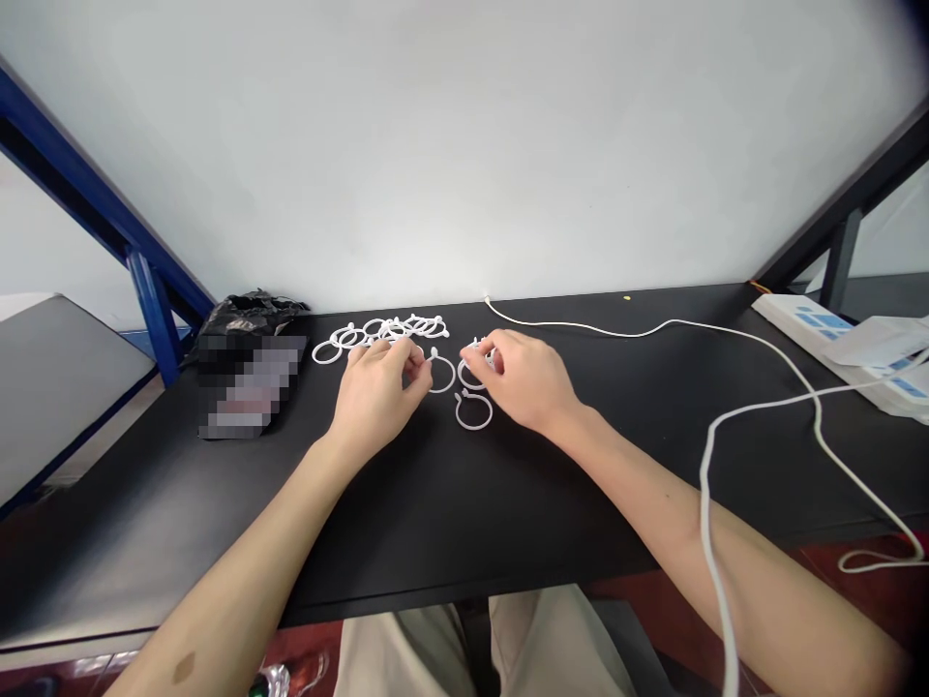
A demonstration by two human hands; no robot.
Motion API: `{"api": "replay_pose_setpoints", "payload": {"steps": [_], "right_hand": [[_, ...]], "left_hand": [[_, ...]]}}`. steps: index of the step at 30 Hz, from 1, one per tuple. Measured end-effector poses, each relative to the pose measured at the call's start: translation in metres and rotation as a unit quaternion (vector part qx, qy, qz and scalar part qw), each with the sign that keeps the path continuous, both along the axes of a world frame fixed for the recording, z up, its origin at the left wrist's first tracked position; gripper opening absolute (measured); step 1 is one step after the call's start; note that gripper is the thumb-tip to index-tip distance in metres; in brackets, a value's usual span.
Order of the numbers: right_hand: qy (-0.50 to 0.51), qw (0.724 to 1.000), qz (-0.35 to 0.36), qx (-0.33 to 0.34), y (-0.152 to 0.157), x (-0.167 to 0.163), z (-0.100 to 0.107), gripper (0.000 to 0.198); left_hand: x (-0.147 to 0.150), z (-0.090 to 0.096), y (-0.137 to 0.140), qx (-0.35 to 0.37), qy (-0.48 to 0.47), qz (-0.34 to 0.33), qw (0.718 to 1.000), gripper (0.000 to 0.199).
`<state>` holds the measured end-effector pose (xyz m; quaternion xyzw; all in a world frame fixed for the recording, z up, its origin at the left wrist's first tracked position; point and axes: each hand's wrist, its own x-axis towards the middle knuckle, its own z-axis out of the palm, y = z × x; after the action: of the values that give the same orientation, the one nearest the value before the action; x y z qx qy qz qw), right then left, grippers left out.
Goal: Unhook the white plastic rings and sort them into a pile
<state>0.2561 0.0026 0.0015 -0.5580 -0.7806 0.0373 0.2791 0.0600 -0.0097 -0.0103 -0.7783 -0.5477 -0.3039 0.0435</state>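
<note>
My left hand (381,392) is closed, with thumb and forefinger pinching the edge of a thin white plastic ring (453,376) that has a small knob on top. To its right, my right hand (526,378) has its thumb and fingertips pinched together at more white rings (464,379), partly hidden behind the fingers. An unfastened white ring (474,427), gapped at its top, lies on the black table just below them. Beyond my left hand spreads a loose pile of several similar white rings (349,337), overlapping one another.
A crumpled black plastic bag (254,308) lies at the left of the black table (450,523). A white cable (678,322) runs across the right side and over my right forearm. A white-and-blue package (820,319) sits at far right. A pale wall (494,145) stands behind.
</note>
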Motion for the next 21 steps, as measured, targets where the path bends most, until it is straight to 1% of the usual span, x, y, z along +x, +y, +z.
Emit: {"api": "replay_pose_setpoints", "payload": {"steps": [2,3,5,7,9,13,15,17,18,19,20,21], "right_hand": [[0.007,0.998,0.069,-0.008,-0.004,-0.006,-0.003,0.032],[0.003,0.996,0.089,-0.011,-0.006,-0.009,-0.005,0.030],[-0.007,0.994,0.106,-0.014,-0.007,-0.013,-0.007,0.028],[-0.009,0.993,0.113,-0.016,-0.007,-0.014,-0.009,0.028],[0.002,0.993,0.118,-0.019,-0.007,-0.015,-0.009,0.028],[0.047,0.993,0.105,-0.008,-0.008,-0.016,-0.010,0.027],[0.062,0.993,0.099,-0.003,-0.009,-0.016,-0.010,0.026],[0.063,0.994,0.091,-0.002,-0.008,-0.014,-0.010,0.027],[0.056,0.995,0.080,-0.003,-0.007,-0.011,-0.009,0.027],[0.042,0.997,0.064,-0.005,-0.005,-0.008,-0.009,0.028],[0.022,0.999,0.043,-0.008,-0.002,-0.004,-0.008,0.028],[-0.001,1.000,0.019,-0.013,0.001,0.000,-0.007,0.029]], "left_hand": [[0.002,0.001,-0.002,0.016,-0.002,-0.025,1.000,0.012],[0.003,0.000,-0.002,0.015,0.002,-0.035,0.999,0.012],[0.003,-0.001,-0.002,0.000,0.015,-0.043,0.999,0.012],[0.003,-0.002,-0.001,-0.020,0.013,-0.034,0.999,0.012],[0.002,-0.001,0.001,-0.044,-0.028,-0.011,0.999,0.014],[-0.001,0.004,0.006,-0.100,-0.143,0.053,0.983,0.023],[-0.006,0.007,0.008,-0.111,-0.164,0.054,0.979,0.023],[-0.016,0.009,0.010,-0.126,-0.157,0.010,0.979,0.023],[-0.023,0.011,0.011,-0.136,-0.142,-0.021,0.980,0.023],[-0.032,0.012,0.012,-0.142,-0.125,-0.036,0.981,0.023],[-0.042,0.012,0.013,-0.133,-0.097,-0.022,0.986,0.022],[-0.052,0.013,0.014,-0.126,-0.065,0.005,0.990,0.021]]}}
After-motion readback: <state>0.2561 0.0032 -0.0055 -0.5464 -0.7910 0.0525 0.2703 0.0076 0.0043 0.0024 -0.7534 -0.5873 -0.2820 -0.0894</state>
